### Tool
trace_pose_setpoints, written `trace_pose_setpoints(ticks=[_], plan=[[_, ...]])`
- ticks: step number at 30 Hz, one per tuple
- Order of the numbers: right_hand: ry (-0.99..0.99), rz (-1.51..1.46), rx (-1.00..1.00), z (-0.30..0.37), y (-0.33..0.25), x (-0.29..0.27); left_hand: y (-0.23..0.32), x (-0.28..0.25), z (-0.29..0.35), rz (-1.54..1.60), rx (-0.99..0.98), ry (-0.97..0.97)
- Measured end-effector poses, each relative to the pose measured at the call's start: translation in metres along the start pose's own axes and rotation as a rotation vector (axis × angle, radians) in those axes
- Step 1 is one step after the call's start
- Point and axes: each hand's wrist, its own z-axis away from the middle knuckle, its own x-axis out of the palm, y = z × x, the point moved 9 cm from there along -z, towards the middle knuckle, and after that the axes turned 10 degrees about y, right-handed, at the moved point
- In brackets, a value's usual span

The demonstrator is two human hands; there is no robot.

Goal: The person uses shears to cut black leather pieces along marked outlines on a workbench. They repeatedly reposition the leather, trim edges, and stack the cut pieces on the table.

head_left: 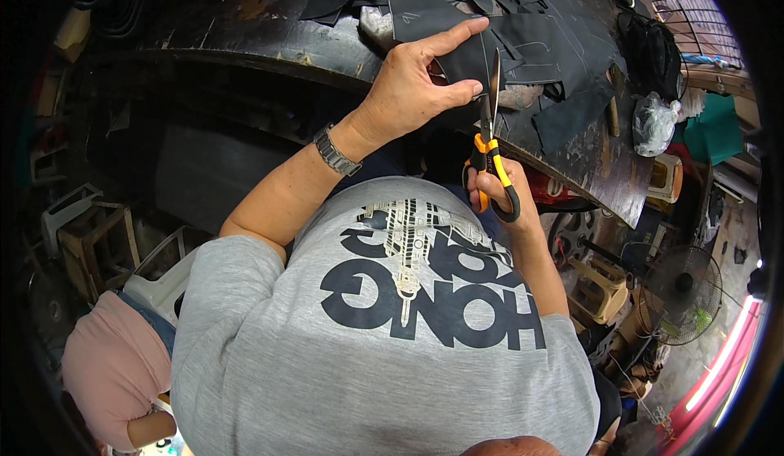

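Observation:
My left hand (404, 88) holds a piece of thin black leather-like sheet (464, 57) above the table edge. Its index finger stretches across the top of the sheet, with the thumb lower down; the other fingers are mostly hidden. From the right, my right hand (513, 191) grips scissors (490, 147) with orange and black handles. The blades point away from me, slightly parted, at the right edge of the piece. Whether they touch it I cannot tell. Just beyond lie more black pieces (531, 44), some with pale drawn outlines.
The dark worn table (327, 54) curves across the front. At its right are a black bag (648, 52) and a clear plastic bag (655, 124). A fan (684, 284) stands low right, stools (163, 280) at left. Another person in pink (114, 366) is at lower left.

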Motion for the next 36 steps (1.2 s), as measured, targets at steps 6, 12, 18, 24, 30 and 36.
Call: trace_pose_setpoints(ticks=[6,12,18,24,30,36], plan=[[-0.026,-0.011,-0.056,-0.002,-0.006,0.001,0.002,0.001,0.000,0.018,0.014,-0.013],[-0.020,-0.002,-0.012,-0.003,0.005,-0.001,0.004,0.000,0.002,-0.049,0.023,-0.015],[-0.072,-0.111,-0.066,-0.002,0.002,0.005,0.002,0.002,0.003,-0.015,0.055,-0.013],[-0.038,-0.088,-0.040,-0.004,0.008,0.000,-0.001,0.001,0.004,-0.026,0.036,-0.013],[-0.027,-0.064,-0.042,-0.004,0.015,-0.002,-0.003,-0.001,0.005,-0.041,0.017,-0.013],[-0.001,-0.018,-0.010,-0.001,0.015,-0.004,-0.008,0.000,0.006,-0.015,-0.026,-0.020]])
